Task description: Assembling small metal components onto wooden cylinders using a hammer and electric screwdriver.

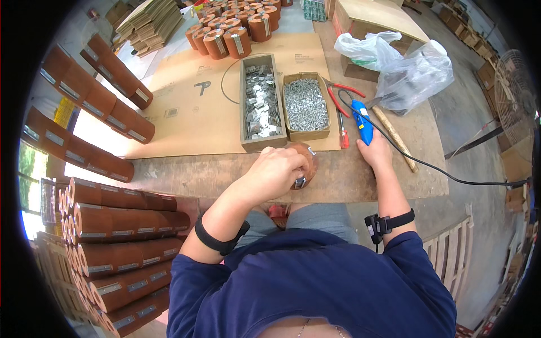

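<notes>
My left hand (280, 170) is closed at the left side of a reddish-brown cylinder (307, 163) at the table's near edge, its fingers bent over the top. Small metal pieces show on the cylinder's side; whether the fingertips also pinch something small is hidden. In my right hand (376, 152) is a blue electric screwdriver (362, 121) with a black cord, its tip pointing away from me and apart from the cylinder. Just beyond the cylinder are a long wooden box of small flat metal plates (260, 107) and a cardboard box of screws (306, 104).
Red-handled pliers (344, 93), a red-handled screwdriver (344, 135) and a wooden-handled hammer (394, 132) lie right of the boxes. Brown cylinders (236, 42) stand at the back; more are stacked in rows (129, 225) at left. Plastic bags (414, 79) sit back right.
</notes>
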The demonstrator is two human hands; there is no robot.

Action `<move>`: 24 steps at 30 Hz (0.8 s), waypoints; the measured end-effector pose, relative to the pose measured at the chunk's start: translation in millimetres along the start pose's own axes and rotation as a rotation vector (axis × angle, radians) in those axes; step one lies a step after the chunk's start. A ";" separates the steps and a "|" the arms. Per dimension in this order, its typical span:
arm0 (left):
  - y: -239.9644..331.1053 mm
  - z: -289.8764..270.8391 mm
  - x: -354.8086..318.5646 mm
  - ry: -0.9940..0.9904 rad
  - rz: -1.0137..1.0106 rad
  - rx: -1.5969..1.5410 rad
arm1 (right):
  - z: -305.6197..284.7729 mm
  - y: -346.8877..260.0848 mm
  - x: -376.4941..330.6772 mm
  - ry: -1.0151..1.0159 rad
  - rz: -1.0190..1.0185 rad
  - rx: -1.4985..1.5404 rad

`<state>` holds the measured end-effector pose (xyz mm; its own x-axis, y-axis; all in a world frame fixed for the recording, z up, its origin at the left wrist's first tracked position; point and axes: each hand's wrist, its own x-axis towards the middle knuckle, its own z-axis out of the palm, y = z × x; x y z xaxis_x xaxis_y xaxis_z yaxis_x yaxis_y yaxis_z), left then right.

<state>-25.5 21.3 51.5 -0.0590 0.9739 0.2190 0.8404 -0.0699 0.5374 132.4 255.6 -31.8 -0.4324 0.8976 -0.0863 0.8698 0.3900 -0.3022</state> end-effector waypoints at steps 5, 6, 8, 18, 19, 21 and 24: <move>-3.5 0.4 -1.2 0.097 -0.014 -0.028 | 2.5 1.5 1.7 0.009 -0.005 0.000; -3.4 -0.7 -1.3 0.099 -0.019 -0.031 | 1.5 0.7 1.3 0.008 -0.005 -0.004; -2.7 -1.7 -1.6 0.102 -0.025 -0.035 | 1.4 0.1 0.9 0.005 -0.006 -0.007; 11.0 -9.9 -7.1 -0.074 -0.032 0.043 | -1.2 -1.7 -1.3 0.009 0.002 -0.015; 16.3 -9.4 -11.6 -0.116 -0.011 0.241 | -1.4 -1.1 -1.2 0.016 0.002 -0.021; 27.0 -6.7 -24.4 -0.130 -0.018 0.397 | -0.8 -2.3 -1.0 0.013 0.007 -0.024; 33.0 4.2 -39.9 -0.142 -0.017 0.603 | -1.8 -2.5 -1.7 0.010 0.006 -0.009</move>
<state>6.8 -19.0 57.1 -0.0379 0.9959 0.0818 0.9989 0.0400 -0.0241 131.4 253.4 -29.1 -0.4246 0.9019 -0.0788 0.8747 0.3862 -0.2928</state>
